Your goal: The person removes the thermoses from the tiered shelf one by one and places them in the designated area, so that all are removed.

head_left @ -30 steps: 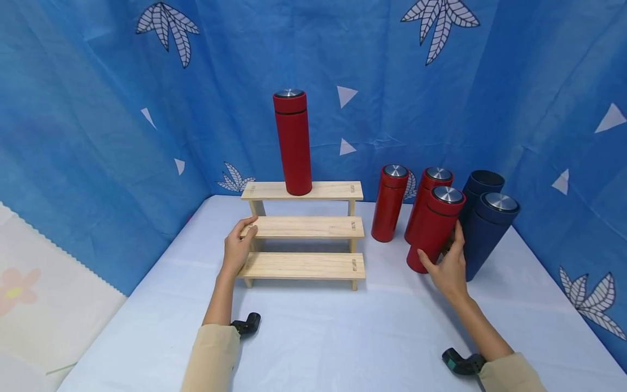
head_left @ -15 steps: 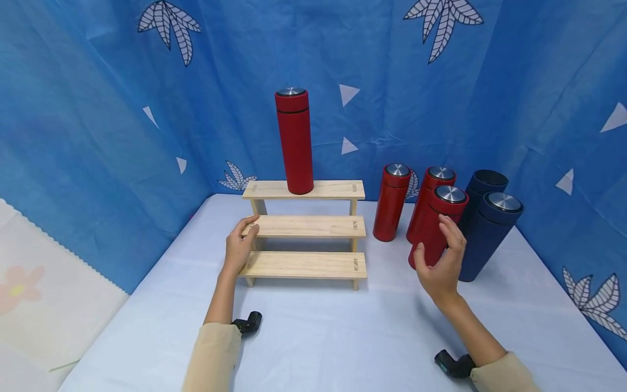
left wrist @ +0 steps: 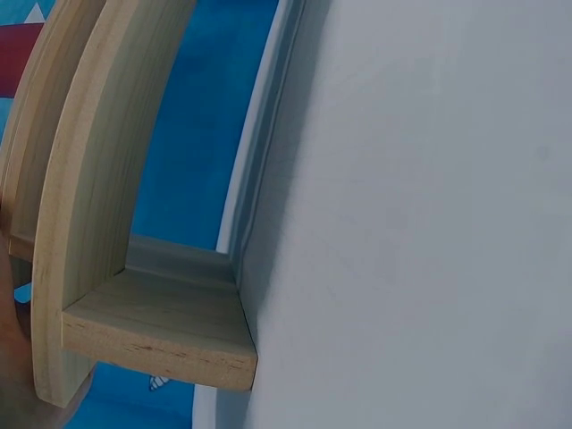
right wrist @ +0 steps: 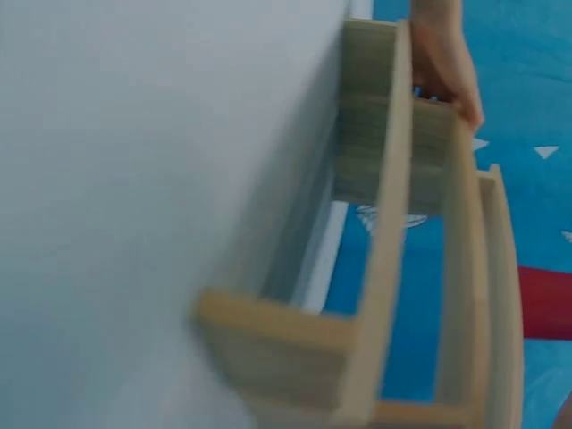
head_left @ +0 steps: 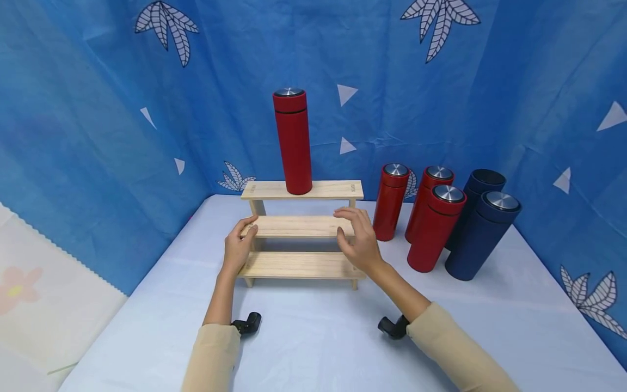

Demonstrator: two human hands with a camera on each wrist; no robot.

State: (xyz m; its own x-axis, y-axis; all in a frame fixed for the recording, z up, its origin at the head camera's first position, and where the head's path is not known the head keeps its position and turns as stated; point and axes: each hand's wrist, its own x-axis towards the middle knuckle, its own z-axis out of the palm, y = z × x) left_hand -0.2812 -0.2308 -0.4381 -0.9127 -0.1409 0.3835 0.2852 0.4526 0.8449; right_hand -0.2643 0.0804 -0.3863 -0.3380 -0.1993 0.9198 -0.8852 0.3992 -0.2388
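A three-step wooden shelf rack (head_left: 299, 264) stands on the table. My left hand (head_left: 237, 247) grips the left end of its middle board, thumb in front and fingers over the top; the right wrist view also catches this left hand (right wrist: 447, 67) on the board. Over the right end of the same board is my right hand (head_left: 361, 242), fingers bent and thumb apart, with nothing held. Whether it touches the wood I cannot tell. On the top board a tall red thermos bottle (head_left: 295, 144) stands upright, right of the left hand.
Right of the rack stand several more bottles: a red thermos (head_left: 389, 204), another red one behind (head_left: 418, 209), a red one in front (head_left: 436, 231), and two dark blue ones (head_left: 482, 239). A blue patterned curtain (head_left: 235, 81) hangs behind the white table (head_left: 313, 337).
My right hand has let go of the front red thermos and moved left to the rack's right end. That bottle stays standing with the others. My left hand has kept its place.
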